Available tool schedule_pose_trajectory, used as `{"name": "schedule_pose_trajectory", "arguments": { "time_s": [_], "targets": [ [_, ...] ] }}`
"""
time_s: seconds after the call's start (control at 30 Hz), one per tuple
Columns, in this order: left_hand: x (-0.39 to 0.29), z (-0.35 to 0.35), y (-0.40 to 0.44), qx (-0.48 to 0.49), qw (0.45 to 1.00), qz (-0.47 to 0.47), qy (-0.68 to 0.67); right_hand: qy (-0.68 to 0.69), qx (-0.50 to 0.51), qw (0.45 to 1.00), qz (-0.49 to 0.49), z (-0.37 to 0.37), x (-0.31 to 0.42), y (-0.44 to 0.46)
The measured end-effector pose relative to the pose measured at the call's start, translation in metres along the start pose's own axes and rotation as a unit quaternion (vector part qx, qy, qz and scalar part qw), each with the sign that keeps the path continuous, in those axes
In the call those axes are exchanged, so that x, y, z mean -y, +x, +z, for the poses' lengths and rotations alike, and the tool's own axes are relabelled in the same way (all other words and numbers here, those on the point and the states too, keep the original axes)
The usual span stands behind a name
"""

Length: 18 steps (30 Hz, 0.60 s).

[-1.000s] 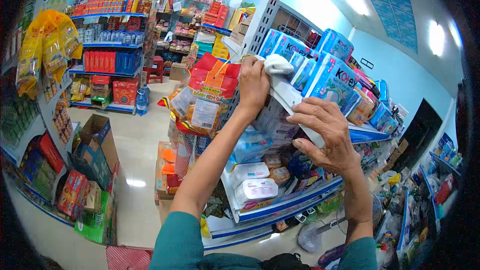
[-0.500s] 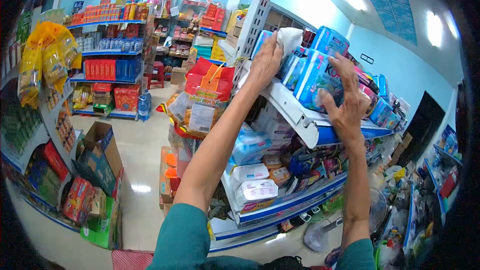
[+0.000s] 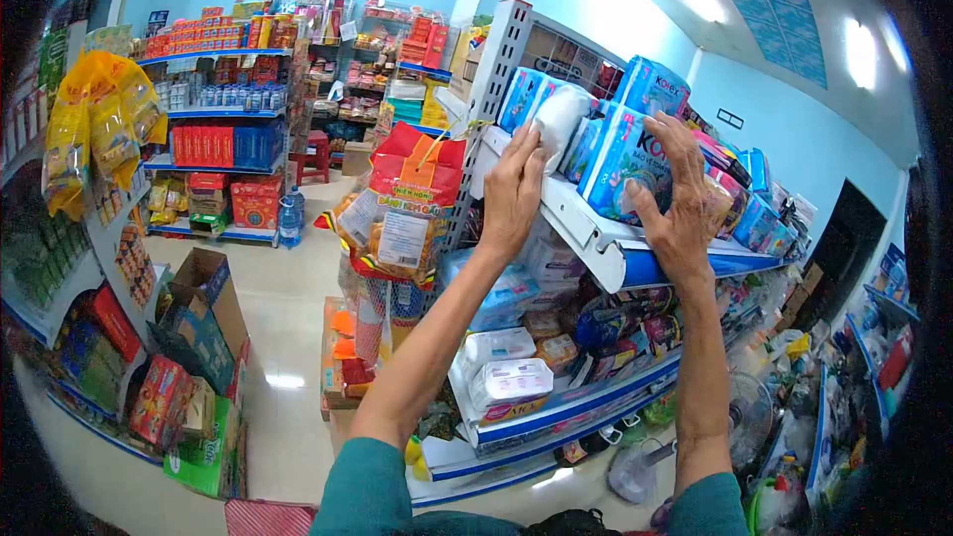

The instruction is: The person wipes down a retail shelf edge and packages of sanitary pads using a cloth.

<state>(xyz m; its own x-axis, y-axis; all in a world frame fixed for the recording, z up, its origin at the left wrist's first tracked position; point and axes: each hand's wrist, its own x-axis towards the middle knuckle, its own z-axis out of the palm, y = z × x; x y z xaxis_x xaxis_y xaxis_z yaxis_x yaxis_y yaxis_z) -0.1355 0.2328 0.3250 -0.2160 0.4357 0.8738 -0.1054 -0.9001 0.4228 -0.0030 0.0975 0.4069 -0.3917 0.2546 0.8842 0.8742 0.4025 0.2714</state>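
Note:
My left hand is at the left end of the upper shelf. Its fingers are pressed together on a white, cloth-like bundle, which lies against blue packs of sanitary pads. Farther right, my right hand has its thumb and fingers spread in front of a blue Kotex pack of sanitary pads, partly hiding it. The fingertips appear to touch the pack's face, though the contact is hard to make out. Another blue Kotex pack sits above and behind that one.
The upper shelf's edge runs below both hands. A red bag of snacks hangs at the shelf end. White packs fill a lower shelf. Cardboard boxes stand on the floor at left, and a fan at right.
My left hand has moved down and slightly left with the white bundle, uncovering the blue packs behind. My right hand stays by the Kotex pack, slightly lower in view.

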Motion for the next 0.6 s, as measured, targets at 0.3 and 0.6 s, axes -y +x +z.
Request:
{"name": "schedule_pose_trajectory", "arguments": {
  "time_s": [0.3, 0.6],
  "targets": [
    [0.042, -0.007, 0.006, -0.006, 0.994, -0.061, 0.089, 0.008, -0.005, 1.0, -0.001, 0.002, -0.002, 0.0],
    [-0.011, 0.0, -0.02, 0.039, 0.994, -0.072, -0.07, 0.013, -0.001, 1.0, 0.005, 0.002, 0.0, -0.001]
  ]
}}
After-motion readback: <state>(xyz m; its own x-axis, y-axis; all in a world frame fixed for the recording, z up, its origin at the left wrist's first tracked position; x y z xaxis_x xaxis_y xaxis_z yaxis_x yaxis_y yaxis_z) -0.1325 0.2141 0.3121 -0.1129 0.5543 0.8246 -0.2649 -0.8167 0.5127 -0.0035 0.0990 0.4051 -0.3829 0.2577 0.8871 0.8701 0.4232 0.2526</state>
